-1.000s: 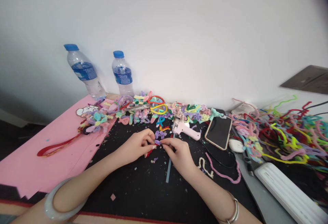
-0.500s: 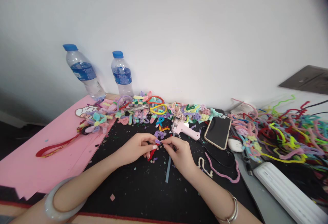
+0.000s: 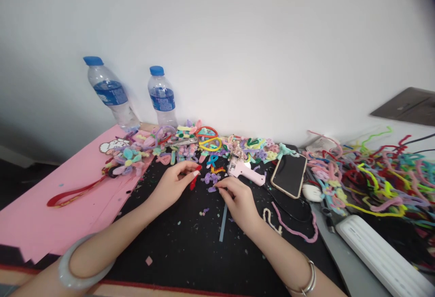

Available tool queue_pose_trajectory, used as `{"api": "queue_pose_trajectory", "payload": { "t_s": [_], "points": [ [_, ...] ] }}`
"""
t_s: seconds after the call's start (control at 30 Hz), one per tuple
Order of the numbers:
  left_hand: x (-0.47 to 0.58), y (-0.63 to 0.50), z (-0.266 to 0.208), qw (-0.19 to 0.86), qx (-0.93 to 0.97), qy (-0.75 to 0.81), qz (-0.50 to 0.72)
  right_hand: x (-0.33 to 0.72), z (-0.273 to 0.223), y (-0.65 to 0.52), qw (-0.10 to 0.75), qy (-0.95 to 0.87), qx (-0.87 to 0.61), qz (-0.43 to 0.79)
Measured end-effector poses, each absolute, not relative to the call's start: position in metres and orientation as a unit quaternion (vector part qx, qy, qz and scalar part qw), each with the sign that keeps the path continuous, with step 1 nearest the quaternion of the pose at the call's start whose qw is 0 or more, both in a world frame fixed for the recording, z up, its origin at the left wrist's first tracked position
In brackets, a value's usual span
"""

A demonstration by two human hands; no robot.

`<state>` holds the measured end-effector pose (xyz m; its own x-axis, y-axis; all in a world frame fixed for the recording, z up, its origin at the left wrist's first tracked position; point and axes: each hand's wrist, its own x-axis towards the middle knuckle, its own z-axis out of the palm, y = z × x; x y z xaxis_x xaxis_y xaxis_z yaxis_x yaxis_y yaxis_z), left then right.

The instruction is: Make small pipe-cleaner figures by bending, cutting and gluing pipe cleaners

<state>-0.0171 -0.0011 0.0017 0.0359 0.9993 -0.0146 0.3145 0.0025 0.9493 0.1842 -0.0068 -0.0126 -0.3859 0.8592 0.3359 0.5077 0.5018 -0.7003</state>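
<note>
Between the thumb and fingers of my left hand [image 3: 175, 181] is a small red pipe-cleaner piece [image 3: 194, 181], held just above the black mat. My right hand [image 3: 239, 199] pinches the end of a small purple pipe-cleaner piece [image 3: 212, 189], low over the mat. Just beyond it lie more purple pipe-cleaner loops [image 3: 210, 177]. A pink glue gun [image 3: 249, 173] rests behind my right hand, and a translucent glue stick [image 3: 223, 224] points toward me from beneath it.
Coloured pipe-cleaner shapes, scissors [image 3: 210, 144] and two water bottles [image 3: 161, 97] line the wall. At right are a phone [image 3: 288, 175], a white earphone case [image 3: 311, 192], a white power strip [image 3: 377, 251] and a heap of pipe cleaners [image 3: 380, 174]. Pink card [image 3: 50, 206] lies left.
My hands have moved apart. The left has drawn back leftward and up with the red piece; the right has stayed near its place with the purple piece.
</note>
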Motion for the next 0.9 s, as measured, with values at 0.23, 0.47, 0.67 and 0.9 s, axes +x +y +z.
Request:
{"api": "queue_pose_trajectory", "payload": {
  "t_s": [0.23, 0.47, 0.67, 0.9],
  "points": [
    [-0.016, -0.002, 0.003, 0.449, 0.560, 0.557, 0.418, 0.187, -0.015, -0.006, 0.284, -0.842, -0.436, 0.143],
    [-0.014, -0.005, 0.004, 0.508, 0.510, 0.554, 0.418, 0.201, -0.002, 0.007, 0.365, -0.789, -0.490, 0.059],
    [-0.012, -0.007, 0.004, 0.566, 0.486, 0.529, 0.405, 0.215, -0.007, 0.021, 0.241, -0.718, -0.651, -0.046],
    [-0.013, -0.005, 0.000, 0.573, 0.478, 0.523, 0.411, 0.222, -0.013, 0.029, 0.236, -0.725, -0.647, 0.006]
  ]
}}
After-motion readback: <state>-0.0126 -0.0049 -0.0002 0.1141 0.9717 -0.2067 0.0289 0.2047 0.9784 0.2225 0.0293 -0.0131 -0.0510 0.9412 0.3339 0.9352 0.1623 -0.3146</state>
